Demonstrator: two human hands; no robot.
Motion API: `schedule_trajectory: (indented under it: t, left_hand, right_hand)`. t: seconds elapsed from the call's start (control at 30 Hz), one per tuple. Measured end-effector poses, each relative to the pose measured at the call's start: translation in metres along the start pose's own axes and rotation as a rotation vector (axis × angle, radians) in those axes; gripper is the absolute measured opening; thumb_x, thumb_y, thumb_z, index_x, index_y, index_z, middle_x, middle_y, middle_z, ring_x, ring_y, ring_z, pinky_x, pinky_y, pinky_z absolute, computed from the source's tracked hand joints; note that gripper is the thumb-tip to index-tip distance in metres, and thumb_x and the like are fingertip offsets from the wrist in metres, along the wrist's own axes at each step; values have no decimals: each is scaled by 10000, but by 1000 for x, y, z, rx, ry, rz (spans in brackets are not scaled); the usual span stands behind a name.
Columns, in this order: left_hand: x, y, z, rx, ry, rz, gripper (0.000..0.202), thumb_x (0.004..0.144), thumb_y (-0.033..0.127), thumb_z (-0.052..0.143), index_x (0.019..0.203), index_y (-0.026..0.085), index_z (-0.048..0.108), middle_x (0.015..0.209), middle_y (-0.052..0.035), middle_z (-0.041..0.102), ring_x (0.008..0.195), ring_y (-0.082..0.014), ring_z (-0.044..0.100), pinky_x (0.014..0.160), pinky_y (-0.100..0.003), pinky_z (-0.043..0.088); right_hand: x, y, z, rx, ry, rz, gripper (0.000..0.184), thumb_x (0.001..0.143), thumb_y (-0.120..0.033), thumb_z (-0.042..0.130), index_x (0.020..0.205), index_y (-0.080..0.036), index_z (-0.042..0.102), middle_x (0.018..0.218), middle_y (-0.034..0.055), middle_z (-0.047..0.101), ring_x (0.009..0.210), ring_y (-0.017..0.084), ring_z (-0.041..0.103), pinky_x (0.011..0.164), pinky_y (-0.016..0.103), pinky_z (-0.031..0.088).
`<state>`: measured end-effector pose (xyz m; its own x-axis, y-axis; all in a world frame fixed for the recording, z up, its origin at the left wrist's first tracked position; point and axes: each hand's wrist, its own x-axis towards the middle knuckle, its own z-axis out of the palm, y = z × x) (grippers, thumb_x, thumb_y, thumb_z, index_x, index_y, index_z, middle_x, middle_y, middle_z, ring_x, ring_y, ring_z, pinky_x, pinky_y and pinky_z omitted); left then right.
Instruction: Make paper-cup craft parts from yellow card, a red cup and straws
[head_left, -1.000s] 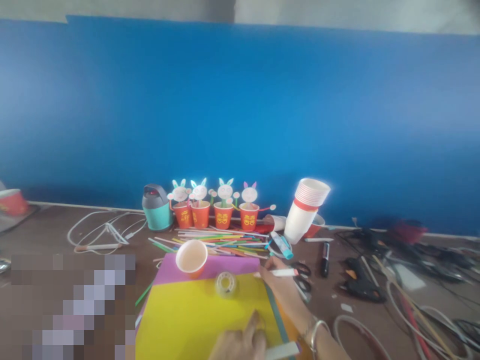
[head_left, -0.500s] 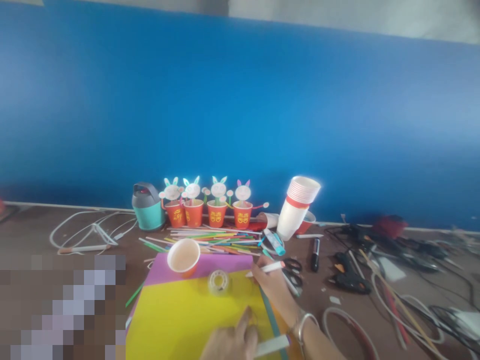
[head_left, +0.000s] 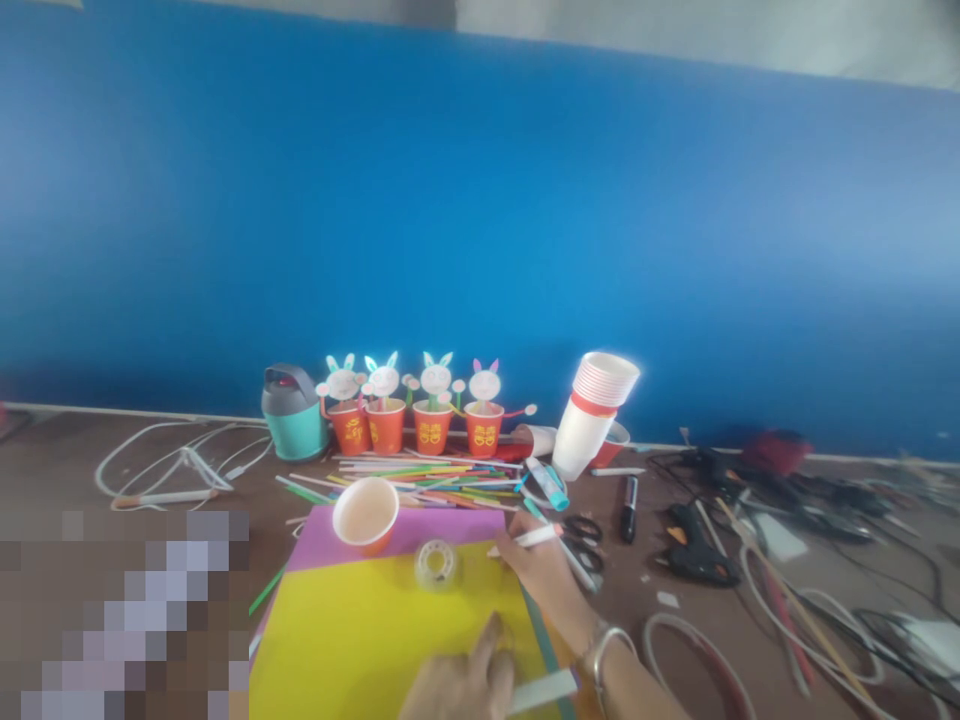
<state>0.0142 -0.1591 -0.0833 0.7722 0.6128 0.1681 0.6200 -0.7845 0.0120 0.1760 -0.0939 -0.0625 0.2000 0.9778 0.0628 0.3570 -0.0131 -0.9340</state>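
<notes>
My right hand [head_left: 536, 560] is closed in a pinch around a white marker [head_left: 536, 537] with an orange end. It rests at the right edge of the yellow sheet [head_left: 337, 630], the marker's tip over the paper. My left hand [head_left: 465, 680] lies low on the same sheet, its index finger stretched forward and pressing down, the other fingers curled. A white marker-like stick [head_left: 546, 690] with a purple end juts out from under those curled fingers. Near the sheet's top lies a roll of clear tape [head_left: 436, 565]. Behind it stands a paper cup [head_left: 366, 515].
Behind the sheets lie many coloured sticks [head_left: 442, 480] and a row of red cups with rabbit faces [head_left: 433, 425]. A leaning stack of paper cups [head_left: 596, 410] stands right of them. Scissors [head_left: 583, 540], a black marker [head_left: 629, 510], a glue gun [head_left: 694, 550] and cables lie at right.
The view has shifted very slightly. The marker in my right hand has tilted a little; my left hand keeps its place on the yellow sheet.
</notes>
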Motion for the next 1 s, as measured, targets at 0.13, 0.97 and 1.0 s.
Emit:
schedule_trajectory:
  t: [0.13, 0.97, 1.0]
  left_hand:
    - [0, 1, -3, 11, 13, -2, 224, 821, 45, 500, 954, 169, 631, 1260, -116, 622, 498, -150, 677, 440, -234, 551]
    - [0, 3, -8, 22, -36, -16, 252, 818, 34, 485, 976, 169, 628, 1264, -115, 618, 524, -168, 688, 472, -267, 574]
    - [0, 2, -8, 25, -37, -14, 248, 818, 36, 490, 975, 170, 627, 1266, -113, 617, 525, -167, 690, 469, -264, 573]
  right_hand:
    - [0, -1, -1, -11, 41, -25, 239, 690, -349, 605, 548, -227, 456, 461, -48, 490, 459, 132, 457, 458, 250, 338]
    - [-1, 5, -4, 2, 96, 14, 252, 686, -382, 645, 538, -253, 486, 483, -8, 545, 493, 169, 478, 483, 292, 371]
    - [-1, 6, -4, 2, 93, 10, 250, 692, -378, 639, 537, -254, 486, 486, -7, 547, 498, 170, 483, 491, 292, 378]
